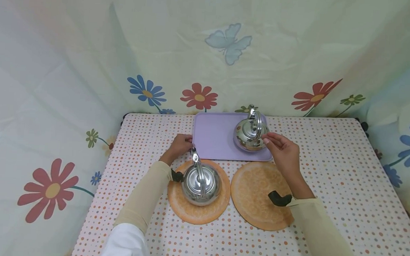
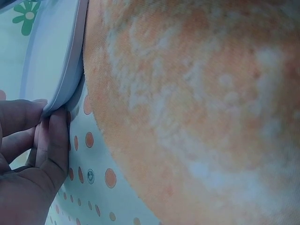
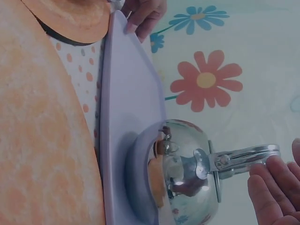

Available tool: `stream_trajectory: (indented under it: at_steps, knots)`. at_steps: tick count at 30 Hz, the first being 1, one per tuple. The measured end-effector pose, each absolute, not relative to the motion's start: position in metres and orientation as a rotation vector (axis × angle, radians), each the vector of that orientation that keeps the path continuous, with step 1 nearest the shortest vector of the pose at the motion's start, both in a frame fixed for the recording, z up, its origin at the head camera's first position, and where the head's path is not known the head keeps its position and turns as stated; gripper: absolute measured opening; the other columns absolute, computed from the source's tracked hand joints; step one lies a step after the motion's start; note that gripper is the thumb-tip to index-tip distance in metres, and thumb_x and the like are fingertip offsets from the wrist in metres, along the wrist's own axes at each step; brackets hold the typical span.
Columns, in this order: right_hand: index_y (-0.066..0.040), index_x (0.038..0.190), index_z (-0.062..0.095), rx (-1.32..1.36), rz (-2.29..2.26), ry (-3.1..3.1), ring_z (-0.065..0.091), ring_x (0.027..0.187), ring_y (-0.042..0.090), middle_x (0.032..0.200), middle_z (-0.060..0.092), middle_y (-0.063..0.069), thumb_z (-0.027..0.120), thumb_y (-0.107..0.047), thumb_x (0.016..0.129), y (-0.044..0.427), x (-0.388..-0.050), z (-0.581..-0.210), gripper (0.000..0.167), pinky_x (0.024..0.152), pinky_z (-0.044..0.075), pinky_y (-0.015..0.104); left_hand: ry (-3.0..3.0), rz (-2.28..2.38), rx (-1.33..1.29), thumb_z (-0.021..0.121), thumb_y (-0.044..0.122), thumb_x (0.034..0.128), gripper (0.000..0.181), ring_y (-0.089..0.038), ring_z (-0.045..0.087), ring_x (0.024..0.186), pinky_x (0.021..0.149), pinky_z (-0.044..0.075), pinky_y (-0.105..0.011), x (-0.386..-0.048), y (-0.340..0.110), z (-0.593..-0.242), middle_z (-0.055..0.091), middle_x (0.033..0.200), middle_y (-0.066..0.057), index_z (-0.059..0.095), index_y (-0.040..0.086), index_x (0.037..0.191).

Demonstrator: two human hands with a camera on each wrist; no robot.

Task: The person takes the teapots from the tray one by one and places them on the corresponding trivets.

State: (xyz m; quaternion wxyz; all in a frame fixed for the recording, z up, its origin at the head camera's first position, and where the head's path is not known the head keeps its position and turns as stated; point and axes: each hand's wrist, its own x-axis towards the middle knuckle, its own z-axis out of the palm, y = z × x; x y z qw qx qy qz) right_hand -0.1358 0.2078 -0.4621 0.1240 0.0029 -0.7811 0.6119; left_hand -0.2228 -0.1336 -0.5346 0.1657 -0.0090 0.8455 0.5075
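A lilac tray lies at the back of the table. My left hand pinches its left rim; in the left wrist view the thumb is on top and the fingers are against the underside. On the tray's right part stands a shiny metal kettle, its handle raised. My right hand is beside that kettle, fingertips at the handle, fingers nearly straight and thumb apart. A second metal kettle stands in front of the tray, near my left wrist.
The second kettle sits on a round, orange-brown flatbread-patterned mat. A similar mat lies to its right, below my right wrist. A dotted cloth covers the table. Flower-printed curtains hang behind and at both sides.
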Motion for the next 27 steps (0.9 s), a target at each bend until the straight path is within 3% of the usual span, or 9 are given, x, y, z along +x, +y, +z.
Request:
stream_trajectory:
  at_steps: [7, 16, 20, 27]
  knots:
    - [0.008, 0.123, 0.061, 0.0, 1.77, -2.291, 0.062, 0.103, 0.004, 0.117, 0.064, 0.023, 0.065, -0.015, 0.094, 0.203, -0.142, -0.456, 0.038, 0.083, 0.049, 0.015, 2.437, 1.397, -0.04, 0.062, 0.002, 0.0886, 0.036, -0.015, 0.06, 0.078, 0.072, 0.053, -0.028, -0.226, -0.134, -0.538, 0.064, 0.092, -0.01, 0.064, 0.0, 0.125]
    - [0.003, 0.125, 0.062, -0.129, 1.817, -2.309, 0.063, 0.1, 0.002, 0.116, 0.067, 0.013, 0.068, -0.026, 0.092, 0.204, -0.16, -0.465, 0.044, 0.082, 0.049, 0.015, 2.419, 1.426, -0.039, 0.062, 0.001, 0.0882, 0.038, -0.016, 0.061, 0.08, 0.074, 0.054, -0.028, -0.226, -0.135, -0.538, 0.063, 0.093, -0.012, 0.062, -0.003, 0.126]
    - [0.003, 0.126, 0.062, -0.145, 1.841, -2.319, 0.062, 0.099, 0.0, 0.117, 0.066, 0.016, 0.068, -0.025, 0.092, 0.203, -0.163, -0.466, 0.044, 0.082, 0.049, 0.015, 2.39, 1.445, -0.045, 0.061, 0.001, 0.0875, 0.044, -0.017, 0.062, 0.083, 0.076, 0.055, -0.029, -0.225, -0.133, -0.537, 0.063, 0.096, -0.012, 0.058, -0.005, 0.131]
    - [0.002, 0.125, 0.063, -0.128, 1.845, -2.356, 0.063, 0.098, 0.001, 0.116, 0.067, 0.016, 0.068, -0.027, 0.092, 0.202, -0.168, -0.468, 0.045, 0.081, 0.049, 0.014, 2.386, 1.461, -0.049, 0.061, 0.0, 0.0869, 0.04, -0.017, 0.062, 0.082, 0.075, 0.055, -0.029, -0.224, -0.133, -0.537, 0.065, 0.094, -0.012, 0.061, -0.003, 0.126]
